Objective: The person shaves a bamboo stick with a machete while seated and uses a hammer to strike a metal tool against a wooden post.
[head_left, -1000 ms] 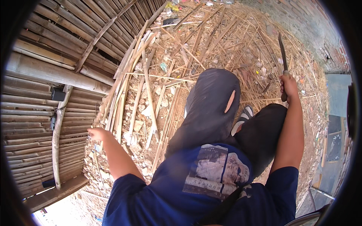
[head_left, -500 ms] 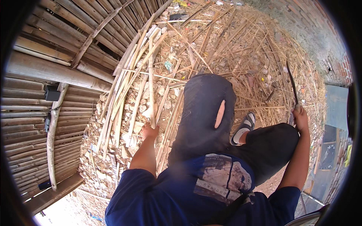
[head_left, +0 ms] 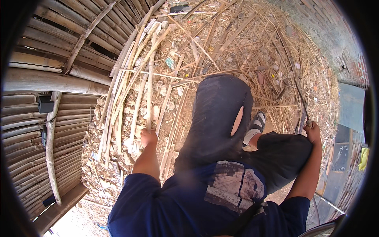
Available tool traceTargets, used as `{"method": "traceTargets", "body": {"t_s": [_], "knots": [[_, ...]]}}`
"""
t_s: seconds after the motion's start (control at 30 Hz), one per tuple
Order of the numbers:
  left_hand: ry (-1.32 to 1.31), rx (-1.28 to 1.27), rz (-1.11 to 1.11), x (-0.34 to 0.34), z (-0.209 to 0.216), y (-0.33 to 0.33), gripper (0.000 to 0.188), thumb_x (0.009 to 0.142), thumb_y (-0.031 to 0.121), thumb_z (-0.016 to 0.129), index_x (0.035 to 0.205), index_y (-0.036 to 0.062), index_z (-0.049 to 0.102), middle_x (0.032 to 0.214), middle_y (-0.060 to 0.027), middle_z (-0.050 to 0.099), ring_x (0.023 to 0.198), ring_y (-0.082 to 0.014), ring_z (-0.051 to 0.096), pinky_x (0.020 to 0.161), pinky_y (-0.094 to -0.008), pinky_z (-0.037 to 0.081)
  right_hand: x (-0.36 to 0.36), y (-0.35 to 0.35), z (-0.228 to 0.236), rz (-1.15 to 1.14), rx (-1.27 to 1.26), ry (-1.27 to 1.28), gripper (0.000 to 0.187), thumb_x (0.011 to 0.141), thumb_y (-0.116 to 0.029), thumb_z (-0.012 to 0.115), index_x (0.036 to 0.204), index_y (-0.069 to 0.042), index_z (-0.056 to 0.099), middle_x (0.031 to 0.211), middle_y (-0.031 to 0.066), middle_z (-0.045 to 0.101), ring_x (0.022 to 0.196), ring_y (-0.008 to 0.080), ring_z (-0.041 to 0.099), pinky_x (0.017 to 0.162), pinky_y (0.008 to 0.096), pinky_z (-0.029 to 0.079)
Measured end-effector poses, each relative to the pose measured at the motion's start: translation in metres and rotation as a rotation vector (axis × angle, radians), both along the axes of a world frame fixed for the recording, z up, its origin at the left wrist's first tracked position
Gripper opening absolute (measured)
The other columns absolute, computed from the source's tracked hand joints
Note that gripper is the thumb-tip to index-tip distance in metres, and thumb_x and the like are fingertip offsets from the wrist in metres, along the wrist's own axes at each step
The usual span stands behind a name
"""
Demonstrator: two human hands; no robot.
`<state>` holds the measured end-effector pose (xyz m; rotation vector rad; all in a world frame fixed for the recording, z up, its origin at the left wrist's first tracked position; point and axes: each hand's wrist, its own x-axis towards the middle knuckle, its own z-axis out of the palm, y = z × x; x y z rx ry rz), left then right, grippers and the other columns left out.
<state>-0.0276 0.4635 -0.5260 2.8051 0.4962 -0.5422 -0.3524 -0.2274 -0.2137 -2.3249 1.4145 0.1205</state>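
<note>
My left hand (head_left: 148, 136) is closed round the near end of a pale bamboo strip (head_left: 150, 85), which stretches away from me over the stony ground. Off to the right, beside my bent knee, my right hand (head_left: 313, 132) grips the handle of a long, thin, dark-bladed knife (head_left: 302, 98). Its blade points away from me, low over the straw, and its far end is hard to tell from the sticks there. More split bamboo strips (head_left: 125, 85) lie in a loose bundle left of the held one.
A bamboo-slat wall (head_left: 59, 130) with a thick horizontal pole (head_left: 55, 82) rises on the left. Straw and sticks (head_left: 252, 43) litter the ground ahead. A brick wall (head_left: 339, 43) and a grey-blue sheet (head_left: 351, 106) stand on the right. My sandalled foot (head_left: 257, 125) rests between the knees.
My view has shifted slightly, moving the wall and strips left in the picture. My right hand and the knife have come lower, nearer to me. My left hand still grips the bamboo strip.
</note>
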Motion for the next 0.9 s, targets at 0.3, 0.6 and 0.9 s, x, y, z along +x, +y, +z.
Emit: {"method": "traceTargets", "body": {"t_s": [0.3,0.6,0.9], "knots": [[-0.196,0.128,-0.069,0.034,0.026,0.067,0.029,0.099,0.027,0.055,0.122,0.0091,0.056,0.122,-0.0162,0.062,0.099,-0.0379,0.068,0.084,-0.0515,0.055,-0.003,0.005,0.004,0.038,-0.038,-0.015,0.028,0.080,-0.015,0.072,0.101,0.001,0.063,0.074,0.0065,0.061,0.060,0.0165,0.057,0.057,0.0340,0.047],[-0.191,0.211,0.060,0.035,0.019,0.045,0.045,0.100,0.026,0.048,0.138,0.0028,0.046,0.142,-0.0235,0.049,0.132,-0.0393,0.049,0.104,-0.0542,0.046,-0.024,0.010,0.015,0.001,-0.022,0.030,0.036,0.077,-0.020,0.070,0.103,0.003,0.062,0.079,0.0145,0.064,0.069,0.0250,0.062,0.067,0.0399,0.049],[0.318,0.082,-0.558,-0.039,0.030,-0.043,0.063,0.091,0.046,0.069,0.137,0.0073,0.048,0.140,-0.0152,0.048,0.125,-0.0325,0.057,0.101,-0.0481,0.053,-0.077,0.008,0.005,-0.029,-0.098,0.015,0.025,0.077,-0.013,0.071,0.095,0.001,0.061,0.071,0.0068,0.059,0.060,0.0175,0.057,0.059,0.0344,0.047]]}}
